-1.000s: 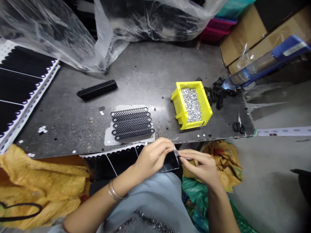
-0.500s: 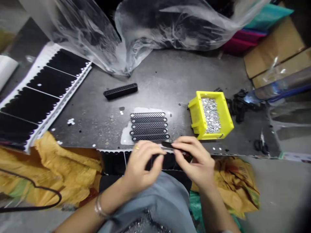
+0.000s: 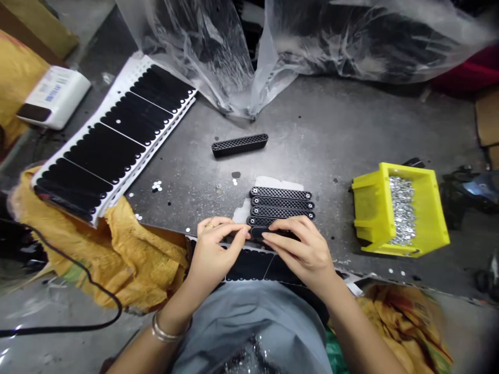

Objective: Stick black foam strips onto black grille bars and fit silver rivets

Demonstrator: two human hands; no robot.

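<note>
My right hand is closed on a flat black strip with a rounded end, the thumb below and the fingers above. My left hand pinches at the strip's left end, thumb and index fingertip together. The strip is held at the table's near edge. Just beyond the fingers lies a row of black lattice bars, each with a small metal piece at its ends. My right fingers partly cover the nearest one. Below my hands is a sheet of black stickers, partly hidden by them.
A yellow bin of small metal parts stands on the right. Farther back on the table lies a black lattice block. Black sticker sheets are at left, near a white box. Clear plastic bags cover the back.
The view has shifted left, so the table's things appear farther right. My hands have come together: the left fingertips, apart from the strip before, are now at its end.
</note>
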